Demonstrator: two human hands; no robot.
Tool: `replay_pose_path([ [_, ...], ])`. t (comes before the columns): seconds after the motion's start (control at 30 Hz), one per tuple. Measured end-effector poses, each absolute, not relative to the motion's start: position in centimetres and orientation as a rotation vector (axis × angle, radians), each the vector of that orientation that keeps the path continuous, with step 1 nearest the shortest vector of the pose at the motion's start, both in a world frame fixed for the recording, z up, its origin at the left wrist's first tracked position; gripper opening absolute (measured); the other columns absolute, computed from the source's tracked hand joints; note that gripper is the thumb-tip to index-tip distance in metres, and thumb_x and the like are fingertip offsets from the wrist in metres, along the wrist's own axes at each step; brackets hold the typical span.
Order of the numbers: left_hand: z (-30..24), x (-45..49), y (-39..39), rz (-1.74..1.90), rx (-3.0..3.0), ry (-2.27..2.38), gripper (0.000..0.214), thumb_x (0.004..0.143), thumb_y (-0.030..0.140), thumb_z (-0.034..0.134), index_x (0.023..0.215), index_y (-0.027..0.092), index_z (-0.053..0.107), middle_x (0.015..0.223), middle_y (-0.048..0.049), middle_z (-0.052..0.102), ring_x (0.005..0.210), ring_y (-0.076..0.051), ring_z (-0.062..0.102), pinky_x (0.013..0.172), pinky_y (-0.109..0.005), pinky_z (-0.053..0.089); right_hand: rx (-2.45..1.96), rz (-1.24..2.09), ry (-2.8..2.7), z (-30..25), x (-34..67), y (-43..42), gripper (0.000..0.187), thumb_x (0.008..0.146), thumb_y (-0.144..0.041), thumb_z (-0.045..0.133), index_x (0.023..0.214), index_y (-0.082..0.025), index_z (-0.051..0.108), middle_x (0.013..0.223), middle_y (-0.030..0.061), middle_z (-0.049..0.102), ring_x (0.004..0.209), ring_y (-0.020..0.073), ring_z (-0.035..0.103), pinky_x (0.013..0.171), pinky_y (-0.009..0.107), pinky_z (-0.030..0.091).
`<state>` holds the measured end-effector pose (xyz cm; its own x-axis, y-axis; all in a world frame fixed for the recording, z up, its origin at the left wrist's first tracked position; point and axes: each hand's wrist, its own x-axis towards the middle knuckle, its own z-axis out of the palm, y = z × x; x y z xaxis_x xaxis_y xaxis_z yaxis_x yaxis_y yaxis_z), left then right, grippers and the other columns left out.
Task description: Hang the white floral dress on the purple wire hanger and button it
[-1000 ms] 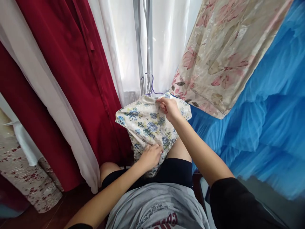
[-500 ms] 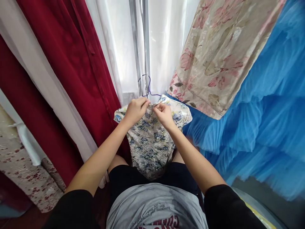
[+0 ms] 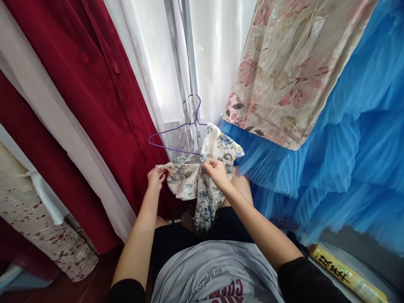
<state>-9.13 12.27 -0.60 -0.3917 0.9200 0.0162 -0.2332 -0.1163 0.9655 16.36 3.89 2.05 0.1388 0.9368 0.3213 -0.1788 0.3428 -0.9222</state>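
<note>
A small white garment with blue flowers hangs half off a purple wire hanger, whose left arm is bare. My left hand pinches the garment's left shoulder, pulled down below the hanger. My right hand grips the cloth at the neck, just under the hanger's right side. The hanger's hook hangs by a metal window bar.
A dark red garment and a white sheer curtain hang to the left. A cream floral fabric and blue tulle hang on the right. A yellow roll with black print lies at lower right.
Both hands dropped from the garment's collar. The left shoulder of the garment has come off the hanger, baring the hanger's left arm, and the cloth now hangs bunched.
</note>
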Motion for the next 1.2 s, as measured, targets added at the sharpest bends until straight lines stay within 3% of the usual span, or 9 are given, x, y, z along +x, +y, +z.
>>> replay_pose_path([
  [0.2, -4.0, -2.2, 8.7, 1.419, 0.995, 0.96, 0.042, 0.074, 0.053, 0.078, 0.088, 0.016, 0.064, 0.085, -0.0079, 0.072, 0.085, -0.021, 0.07, 0.08, -0.032, 0.051, -0.945, 0.716, -0.667, -3.4, 22.4, 1.2, 0.026, 0.074, -0.043, 0.056, 0.065, -0.025, 0.04, 0.053, -0.0105, 0.024, 0.046, 0.0089, 0.02, 0.045, 0.024, 0.019],
  [0.37, 0.4, 2.8, 4.4, 1.309, 1.356, 0.609, 0.037, 0.084, 0.052, 0.074, 0.086, 0.015, 0.071, 0.085, -0.0055, 0.071, 0.081, -0.018, 0.067, 0.079, -0.028, 0.051, -0.979, 0.478, -0.521, -5.0, 24.7, -0.9, 0.031, 0.08, -0.053, 0.057, 0.077, -0.024, 0.049, 0.062, -0.0065, 0.044, 0.053, 0.0116, 0.038, 0.052, 0.024, 0.032],
  [0.5, 2.9, 6.0, 1.1, 1.305, 1.674, 0.601, 0.031, 0.092, 0.045, 0.067, 0.084, 0.016, 0.072, 0.08, -0.0037, 0.07, 0.076, -0.016, 0.064, 0.073, -0.026, 0.049, -0.937, 0.832, -1.006, -3.9, 22.1, -2.2, 0.045, 0.088, -0.065, 0.057, 0.086, -0.022, 0.07, 0.086, 0.0048, 0.07, 0.089, 0.0237, 0.064, 0.082, 0.036, 0.05],
  [0.6, 3.5, 7.2, 0.6, 1.33, 1.799, 0.63, 0.031, 0.094, 0.045, 0.064, 0.086, 0.016, 0.074, 0.081, -0.004, 0.07, 0.077, -0.016, 0.063, 0.073, -0.026, 0.048, -0.786, 1.257, -1.229, -3.4, 19.9, -3.5, 0.052, 0.091, -0.069, 0.056, 0.111, -0.024, 0.073, 0.105, 0.0058, 0.074, 0.115, 0.0269, 0.062, 0.101, 0.042, 0.046],
  [0.77, 2.1, 5.7, 1.6, 1.055, 1.759, 0.646, 0.04, 0.091, 0.057, 0.065, 0.104, 0.019, 0.073, 0.104, -0.0075, 0.072, 0.095, -0.021, 0.065, 0.085, -0.029, 0.05, -0.685, 1.649, -1.13, -2.2, 19.0, -5.2, 0.052, 0.074, -0.052, 0.085, 0.112, -0.019, 0.07, 0.089, 0.0042, 0.074, 0.087, 0.0235, 0.07, 0.084, 0.036, 0.053],
  [0.9, -1.3, 3.1, 0.4, 0.544, 1.711, 0.539, 0.07, 0.091, 0.079, 0.043, 0.118, 0.019, 0.07, 0.118, -0.0107, 0.071, 0.111, -0.026, 0.064, 0.098, -0.037, 0.049, -0.711, 1.728, -1.073, -0.1, 21.3, -5.7, 0.052, 0.068, -0.055, 0.088, 0.1, -0.018, 0.069, 0.077, 0.0019, 0.07, 0.07, 0.0193, 0.067, 0.071, 0.032, 0.053],
  [1.0, -3.3, 1.0, -0.8, 0.214, 1.911, 0.576, 0.068, 0.087, 0.077, 0.053, 0.11, 0.017, 0.073, 0.105, -0.0093, 0.074, 0.098, -0.025, 0.066, 0.089, -0.035, 0.052, -0.752, 1.748, -1.352, 2.2, 23.9, -5.6, 0.044, 0.075, -0.054, 0.083, 0.09, -0.016, 0.068, 0.072, 0.0012, 0.067, 0.066, 0.0162, 0.062, 0.066, 0.029, 0.05],
  [1.1, -4.1, -2.2, -0.1, 0.173, 2.146, 0.72, 0.053, 0.083, 0.067, 0.067, 0.101, 0.018, 0.076, 0.09, -0.0041, 0.073, 0.082, -0.021, 0.065, 0.075, -0.028, 0.05, -0.8, 1.564, -1.811, 5.3, 26.2, -5.2, 0.035, 0.079, -0.046, 0.081, 0.08, -0.014, 0.068, 0.068, -0.0011, 0.062, 0.061, 0.0114, 0.053, 0.057, 0.023, 0.042],
  [1.2, -3.8, -7.1, 3.2, 0.211, 2.286, 1.034, 0.052, 0.082, 0.067, 0.066, 0.074, 0.016, 0.073, 0.068, -0.0014, 0.065, 0.063, -0.017, 0.057, 0.059, -0.025, 0.041, -0.919, 1.223, -2.026, 8.3, 27.4, -3.3, 0.031, 0.077, -0.04, 0.082, 0.089, -0.014, 0.07, 0.073, -0.0013, 0.063, 0.062, 0.0113, 0.053, 0.056, 0.022, 0.042],
])
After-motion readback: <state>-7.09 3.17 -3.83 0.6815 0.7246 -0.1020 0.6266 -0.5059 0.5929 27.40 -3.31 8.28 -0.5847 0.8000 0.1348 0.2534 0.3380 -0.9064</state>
